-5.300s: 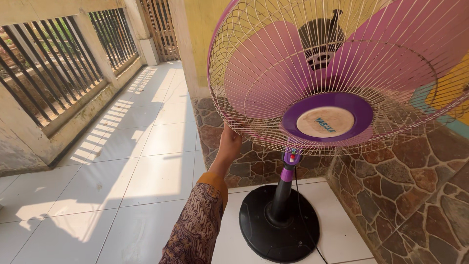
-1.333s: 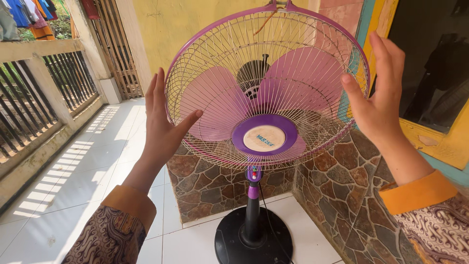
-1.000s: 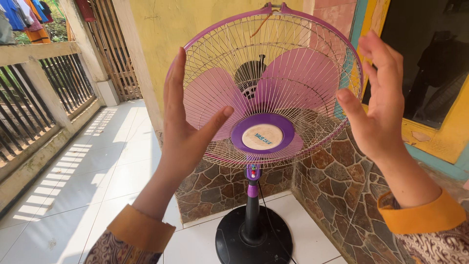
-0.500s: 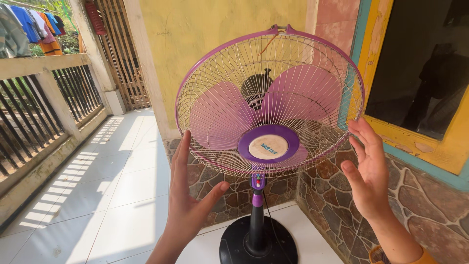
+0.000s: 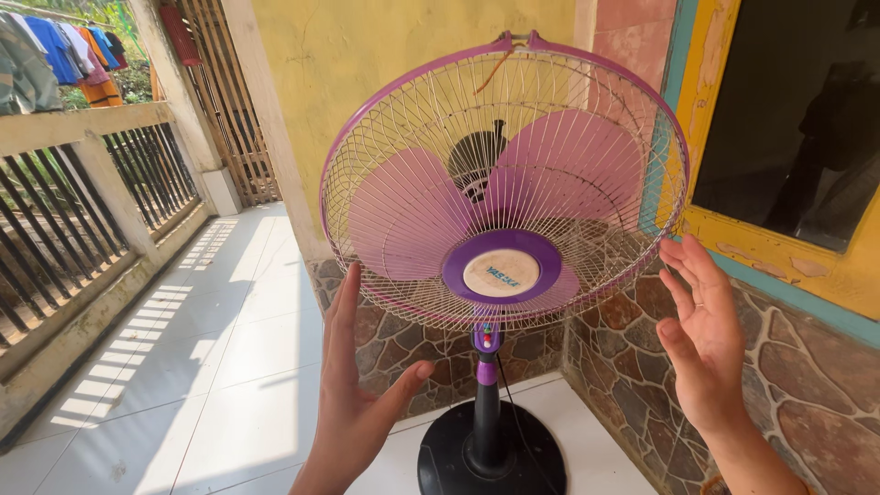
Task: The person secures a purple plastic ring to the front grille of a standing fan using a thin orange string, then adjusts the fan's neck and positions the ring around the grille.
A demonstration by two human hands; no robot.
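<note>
Here, purple-rimmed stand fan point(image 5: 502, 183), pink blades, tilted grille, both hands spread, empty.

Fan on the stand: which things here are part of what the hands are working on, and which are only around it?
In hand:
- left hand, open, beside the lower grille
- right hand, open, at the grille's edge
- pedestal fan, purple-rimmed wire grille, pink blades
- black round base

Around:
- railing
- hanging laundry
- dark window
- stone-clad wall
</note>
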